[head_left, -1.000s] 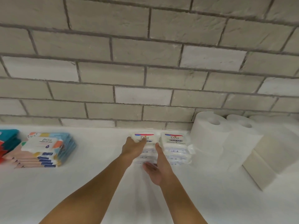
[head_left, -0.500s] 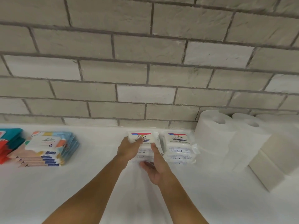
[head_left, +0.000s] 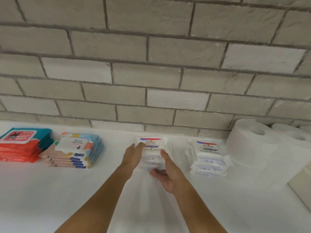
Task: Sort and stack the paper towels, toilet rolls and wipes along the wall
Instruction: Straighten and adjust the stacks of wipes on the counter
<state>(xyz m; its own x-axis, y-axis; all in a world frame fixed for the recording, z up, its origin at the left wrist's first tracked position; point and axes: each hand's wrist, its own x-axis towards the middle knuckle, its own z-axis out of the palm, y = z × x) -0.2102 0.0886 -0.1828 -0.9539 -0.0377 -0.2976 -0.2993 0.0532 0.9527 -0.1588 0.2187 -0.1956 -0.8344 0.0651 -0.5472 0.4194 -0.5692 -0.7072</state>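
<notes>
A stack of white Dove wipes packs (head_left: 152, 148) stands on the white counter (head_left: 50, 190) near the brick wall (head_left: 151, 73). My left hand (head_left: 133, 155) grips its left side, fingertips bent over the top pack. My right hand (head_left: 168, 174) holds its right side, thumb up along the edge and fingers at the front bottom. A second Dove stack (head_left: 207, 157) stands apart to the right. Beyond it are tall white toilet rolls (head_left: 249, 148), with more rolls (head_left: 292, 148) behind.
At the left stand a stack of pastel wipes packs (head_left: 75, 152) and a red and teal wipes stack (head_left: 21, 143). A pale folded paper block (head_left: 301, 185) shows at the right edge. A gap lies between the pastel stack and the held stack.
The Dove stack between my hands has slid left, away from the second Dove stack it stood beside. A wide gap now separates the two stacks.
</notes>
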